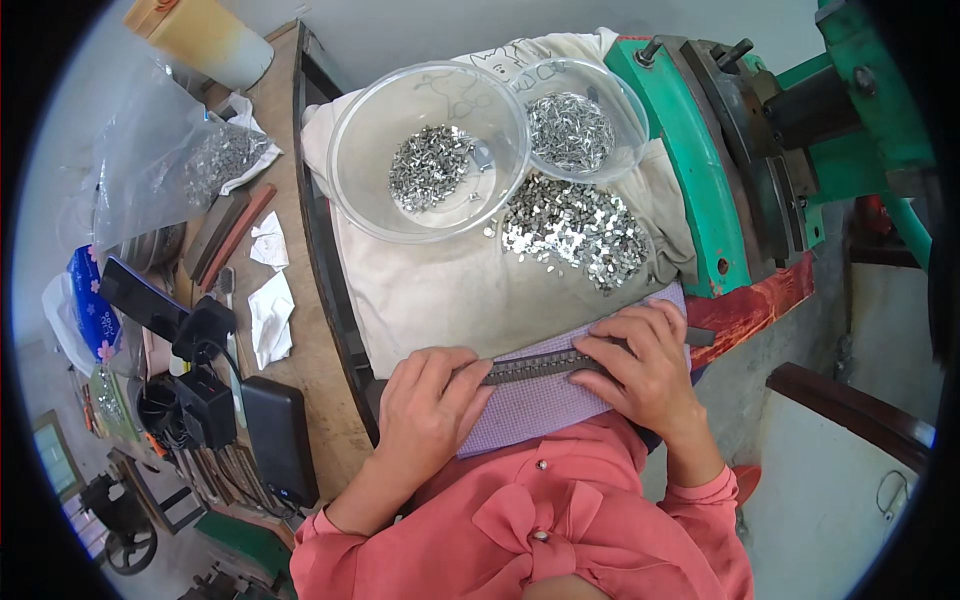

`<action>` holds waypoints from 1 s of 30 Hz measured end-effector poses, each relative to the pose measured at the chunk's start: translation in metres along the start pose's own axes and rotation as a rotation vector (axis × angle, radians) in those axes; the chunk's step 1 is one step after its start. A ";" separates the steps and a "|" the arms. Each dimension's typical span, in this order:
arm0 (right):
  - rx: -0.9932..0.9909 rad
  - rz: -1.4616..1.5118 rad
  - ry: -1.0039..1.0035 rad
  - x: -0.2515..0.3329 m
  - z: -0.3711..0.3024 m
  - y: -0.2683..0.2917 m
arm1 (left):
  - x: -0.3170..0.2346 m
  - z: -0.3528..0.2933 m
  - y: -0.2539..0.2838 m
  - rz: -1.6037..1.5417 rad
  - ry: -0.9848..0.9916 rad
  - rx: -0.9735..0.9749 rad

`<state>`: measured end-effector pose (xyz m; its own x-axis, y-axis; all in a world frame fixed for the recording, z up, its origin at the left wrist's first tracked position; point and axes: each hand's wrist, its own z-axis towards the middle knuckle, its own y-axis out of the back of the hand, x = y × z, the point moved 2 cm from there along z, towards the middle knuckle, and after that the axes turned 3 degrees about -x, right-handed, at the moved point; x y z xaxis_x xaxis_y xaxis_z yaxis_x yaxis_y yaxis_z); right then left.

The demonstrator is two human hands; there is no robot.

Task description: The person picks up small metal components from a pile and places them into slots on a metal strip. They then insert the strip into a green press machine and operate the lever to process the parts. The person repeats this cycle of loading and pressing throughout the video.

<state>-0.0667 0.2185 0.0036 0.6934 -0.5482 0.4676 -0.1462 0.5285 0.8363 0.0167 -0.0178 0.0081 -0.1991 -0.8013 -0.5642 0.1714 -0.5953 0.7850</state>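
Note:
A dark, slotted metal bar (533, 367) lies across a purple cloth (520, 412) at the near edge of the work surface. My left hand (432, 398) grips its left end between thumb and fingers. Toward the other end, my right hand (640, 362) pinches the bar from both sides, and the bar's tip sticks out beyond it. Just past the bar, a heap of small shiny metal pieces (585, 230) is spread on a pale cloth (400, 300). Behind the heap stand a large clear bowl (345, 165) and a smaller clear bowl (637, 115), both holding small metal pieces.
A green machine (700, 190) with a heavy dark clamp stands at the right. On the left, a wooden table (325, 400) carries a black power bank (277, 440), paper scraps (270, 315), sharpening stones (235, 235), a plastic bag (150, 140) and a yellowish container (205, 40).

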 end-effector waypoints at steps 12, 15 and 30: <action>-0.152 -0.039 0.123 -0.008 0.016 -0.004 | 0.009 0.006 -0.002 0.029 -0.043 -0.053; -0.148 -0.013 0.098 -0.012 0.016 -0.008 | 0.015 0.008 -0.004 -0.055 0.035 -0.044; -0.163 0.090 -0.048 -0.014 0.012 -0.007 | 0.019 0.008 -0.005 -0.157 0.143 -0.003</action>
<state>-0.0836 0.2145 -0.0052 0.6474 -0.5221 0.5552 -0.0872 0.6730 0.7345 0.0043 -0.0294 -0.0041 -0.0846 -0.6991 -0.7100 0.1517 -0.7133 0.6843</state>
